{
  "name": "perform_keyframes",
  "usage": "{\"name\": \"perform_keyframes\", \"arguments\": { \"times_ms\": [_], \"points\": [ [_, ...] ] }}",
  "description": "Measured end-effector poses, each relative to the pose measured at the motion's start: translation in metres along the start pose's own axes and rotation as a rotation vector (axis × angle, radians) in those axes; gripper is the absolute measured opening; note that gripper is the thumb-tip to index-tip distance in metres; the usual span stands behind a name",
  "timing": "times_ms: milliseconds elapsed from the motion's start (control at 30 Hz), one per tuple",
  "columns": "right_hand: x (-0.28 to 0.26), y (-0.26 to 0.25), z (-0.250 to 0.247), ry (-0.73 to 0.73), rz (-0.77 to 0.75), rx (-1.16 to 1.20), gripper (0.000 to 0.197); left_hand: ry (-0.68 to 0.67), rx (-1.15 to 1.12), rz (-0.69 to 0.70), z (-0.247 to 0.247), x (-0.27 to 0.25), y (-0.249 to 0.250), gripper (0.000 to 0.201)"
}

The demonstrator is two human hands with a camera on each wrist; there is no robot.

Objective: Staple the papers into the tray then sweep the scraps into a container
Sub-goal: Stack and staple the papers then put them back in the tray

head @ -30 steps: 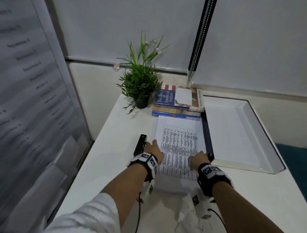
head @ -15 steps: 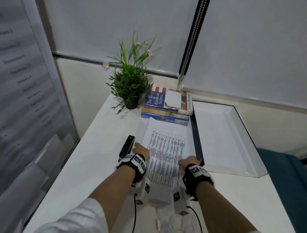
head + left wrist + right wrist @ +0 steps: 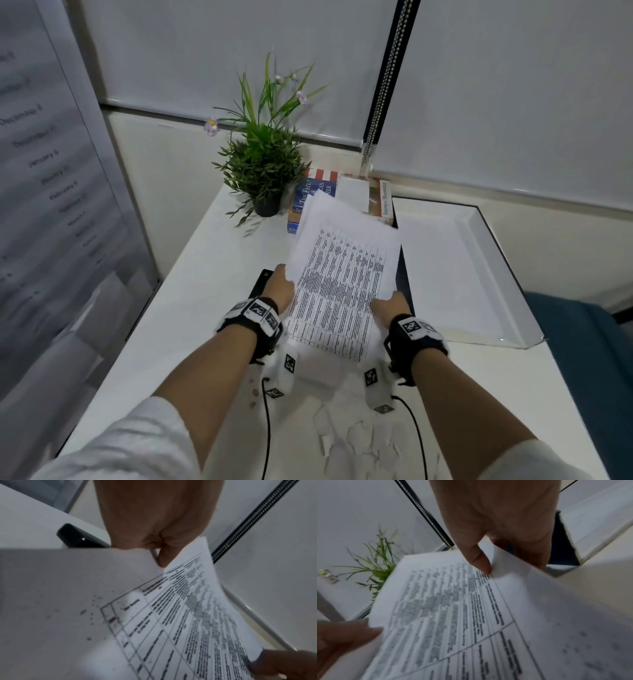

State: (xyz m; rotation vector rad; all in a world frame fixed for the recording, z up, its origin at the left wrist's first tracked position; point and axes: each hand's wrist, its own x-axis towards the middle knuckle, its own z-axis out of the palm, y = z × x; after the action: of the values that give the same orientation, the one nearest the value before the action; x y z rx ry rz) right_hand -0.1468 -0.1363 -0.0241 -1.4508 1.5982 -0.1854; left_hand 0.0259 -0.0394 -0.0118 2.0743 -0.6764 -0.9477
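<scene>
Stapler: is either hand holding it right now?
No. The stapler lies on the table beside the left hand, and both hands, including the right hand, pinch the papers.

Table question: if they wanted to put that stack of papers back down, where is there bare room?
The white tray to the right looks bare inside. The table is bare left of the black stapler, toward the wall panel. It is crowded at the back, with the potted plant and books, and near the person, where torn scraps lie.

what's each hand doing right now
Left hand: pinching the left edge of the papers.
Right hand: pinching the papers' right edge, thumb on top.
</scene>
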Motion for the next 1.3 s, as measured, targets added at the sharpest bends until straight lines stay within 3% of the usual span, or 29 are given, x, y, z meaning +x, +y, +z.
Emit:
{"name": "perform_keyframes", "arguments": {
  "times_ms": [167,333,600,867,1100,1300],
  "points": [
    [-0.005,0.005,-0.011,0.038,-0.147,0.194,0.028,-0.016,-0.131,0.062,-0.016,-0.011,0.002,0.044],
    [-0.04,-0.012,-0.032,0.142,-0.328,0.288,0.033,0.023,-0.276,0.158,-0.022,-0.026,0.015,0.042],
    [-0.071,-0.031,-0.043,0.229,-0.467,0.381,0.041,0.139,-0.443,0.258,-0.026,-0.056,0.039,0.052],
    [-0.072,-0.01,-0.022,0.184,-0.408,0.36,0.052,0.13,-0.489,0.266,-0.007,-0.061,0.026,0.048],
    [-0.07,-0.022,-0.039,0.244,-0.431,0.388,0.037,0.232,-0.686,0.28,-0.023,-0.058,0.049,0.049],
    [-0.083,-0.017,-0.038,0.213,-0.417,0.42,0.036,0.243,-0.662,0.324,-0.019,-0.076,0.045,0.056]
  ]
}}
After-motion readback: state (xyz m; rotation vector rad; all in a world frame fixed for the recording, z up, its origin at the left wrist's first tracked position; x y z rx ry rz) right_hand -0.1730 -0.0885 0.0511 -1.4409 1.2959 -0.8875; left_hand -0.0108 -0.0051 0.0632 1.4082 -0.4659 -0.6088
